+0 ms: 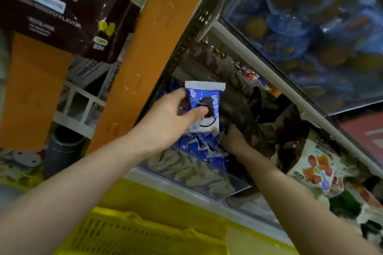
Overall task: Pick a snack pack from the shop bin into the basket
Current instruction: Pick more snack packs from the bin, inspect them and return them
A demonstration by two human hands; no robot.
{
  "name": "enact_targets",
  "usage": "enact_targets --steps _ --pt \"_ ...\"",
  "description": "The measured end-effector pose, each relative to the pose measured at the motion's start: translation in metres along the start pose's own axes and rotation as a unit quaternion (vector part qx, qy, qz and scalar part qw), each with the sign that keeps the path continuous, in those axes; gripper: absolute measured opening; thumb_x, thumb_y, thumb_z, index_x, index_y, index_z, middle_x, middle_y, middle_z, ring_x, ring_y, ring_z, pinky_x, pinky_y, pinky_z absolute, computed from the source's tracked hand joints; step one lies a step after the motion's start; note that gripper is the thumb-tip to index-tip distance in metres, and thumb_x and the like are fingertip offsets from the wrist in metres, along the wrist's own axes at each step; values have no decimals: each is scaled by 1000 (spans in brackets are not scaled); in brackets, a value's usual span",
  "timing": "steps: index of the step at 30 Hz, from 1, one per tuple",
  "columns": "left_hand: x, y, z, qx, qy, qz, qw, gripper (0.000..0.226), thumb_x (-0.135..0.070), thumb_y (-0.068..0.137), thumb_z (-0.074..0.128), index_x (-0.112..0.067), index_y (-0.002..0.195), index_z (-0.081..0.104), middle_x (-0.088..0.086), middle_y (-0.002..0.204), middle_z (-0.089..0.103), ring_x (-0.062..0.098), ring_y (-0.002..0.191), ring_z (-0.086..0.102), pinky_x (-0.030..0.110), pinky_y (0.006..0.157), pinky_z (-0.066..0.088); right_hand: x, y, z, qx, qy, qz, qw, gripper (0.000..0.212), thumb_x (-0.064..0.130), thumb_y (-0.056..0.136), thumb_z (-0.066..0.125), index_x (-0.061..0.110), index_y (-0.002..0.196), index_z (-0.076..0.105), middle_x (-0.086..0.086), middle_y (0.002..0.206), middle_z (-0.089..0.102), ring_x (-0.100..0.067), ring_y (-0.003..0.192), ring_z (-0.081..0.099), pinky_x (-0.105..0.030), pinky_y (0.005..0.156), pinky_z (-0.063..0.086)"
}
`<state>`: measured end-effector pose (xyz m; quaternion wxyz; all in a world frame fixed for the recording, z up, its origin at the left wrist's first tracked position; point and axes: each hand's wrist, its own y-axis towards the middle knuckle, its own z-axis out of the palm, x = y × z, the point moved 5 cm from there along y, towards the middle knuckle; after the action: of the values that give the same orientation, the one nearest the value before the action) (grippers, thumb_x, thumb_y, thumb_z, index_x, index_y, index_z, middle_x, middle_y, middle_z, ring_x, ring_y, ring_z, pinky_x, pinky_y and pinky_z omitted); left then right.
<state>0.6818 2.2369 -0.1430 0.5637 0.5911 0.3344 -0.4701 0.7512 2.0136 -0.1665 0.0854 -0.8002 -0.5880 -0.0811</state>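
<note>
My left hand [165, 122] holds a blue and white snack pack [205, 99] with a dark cookie printed on it, raised above the clear shop bin [207, 184]. Several more blue packs [203, 149] lie inside that bin. My right hand [234, 138] reaches into the bin beside them, fingers buried among dark wrappers, so its grip is hidden. A yellow plastic basket [132, 234] sits below both forearms at the bottom of the view.
An orange post [145, 58] stands left of the bin. A dark potato-stick bag [62, 6] hangs at upper left. A clear bin of blue-wrapped snacks [310, 27] sits above right, and bags with red prints [319, 170] lie to the right.
</note>
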Motion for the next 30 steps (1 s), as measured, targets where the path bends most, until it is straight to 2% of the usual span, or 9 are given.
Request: enact_targets --steps 6,11,14,17,21,23,26,28,30 --pt "-1 0 -6 24 -6 2 1000 10 -34 88 56 -40 94 52 -16 98 64 5 92 61 21 80 47 0 12 -2 -45 18 15 999 31 9 88 57 -6 115 58 -23 119 59 -32 109 57 -31 82 43" --pt "0 -1 -6 33 -6 -3 999 16 -34 89 56 -36 104 52 -15 102 64 2 95 60 17 82 46 7 19 -8 -29 19 33 999 31 21 94 53 -3 114 60 -21 122 59 -30 113 55 -32 88 41" --pt "2 -1 -5 35 -14 -8 999 18 -33 88 56 -35 105 52 -14 107 63 1 99 58 17 83 47 15 22 -5 -5 -47 12 999 34 24 93 54 1 118 59 -18 127 57 -29 118 51 -28 89 37" --pt "5 -1 -4 30 -15 -15 999 18 -32 88 57 -35 105 52 -15 105 63 -3 97 58 12 80 46 17 19 -4 -54 -57 -5 997 29 21 92 55 1 112 62 -19 120 60 -30 111 55 -26 78 39" --pt "10 2 0 -9 3 -36 999 20 -32 90 54 -30 110 50 -16 102 61 -3 94 57 9 72 44 19 0 -23 -203 -28 -58 977 25 24 94 50 7 103 65 -16 103 67 -30 93 62 -24 67 35" --pt "12 5 1 -48 22 -55 997 22 -31 92 52 -23 112 51 -7 105 61 7 94 57 15 72 43 19 -12 -41 -255 37 -86 962 25 22 95 49 3 104 63 -17 100 67 -31 89 62 -23 65 34" --pt "14 7 4 -88 56 -77 992 22 -31 93 50 -17 110 50 0 103 60 13 90 57 14 66 40 16 -35 -65 -262 206 -105 937 16 17 93 53 7 98 64 -8 89 63 -19 79 58 -18 64 36" --pt "14 8 6 -109 62 -87 988 20 -30 94 50 -17 108 49 1 98 60 13 83 56 17 61 40 15 -55 -72 -214 333 -113 911 11 18 92 55 16 84 62 0 84 64 -8 76 59 -16 68 41" --pt "13 7 12 -132 57 -101 984 18 -32 95 48 -19 106 47 -2 93 57 14 80 55 21 60 40 15 -75 -71 -123 425 -96 892 12 23 91 57 22 80 63 1 85 68 -8 80 63 -25 73 50"
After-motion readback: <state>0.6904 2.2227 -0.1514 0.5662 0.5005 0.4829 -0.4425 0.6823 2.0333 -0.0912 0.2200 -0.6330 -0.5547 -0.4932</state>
